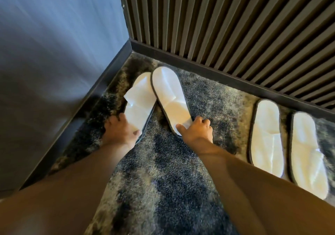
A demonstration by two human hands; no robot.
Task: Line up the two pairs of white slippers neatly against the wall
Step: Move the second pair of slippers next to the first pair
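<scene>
Nearest, two bare forearms reaching out over mottled dark carpet (174, 171). Left hand (120, 131) clamped on the heel end of the left slipper (138, 97), thumb on top, fingers curled round the outer edge. Right hand (196, 128) pinching the heel of the right slipper (169, 95), thumb pressed on the insole, fingers folded beside it. Toes of this pair crossing, the right one lying over the left, both angled inward and pointing toward the corner. Further right, well apart from the hands, the second pair (288, 142) already side by side, toes close to the dark skirting (217, 75) under the slatted wall (226, 26).

Likely step: swinging the heels apart to uncross the toes. Risks, as a judgement: the overlapping toe dragging its mate askew; soft thin soles buckling if shoved against the carpet pile; the left one jamming against the grey side wall (54, 44). No containers in sight, nothing held inside anything.
</scene>
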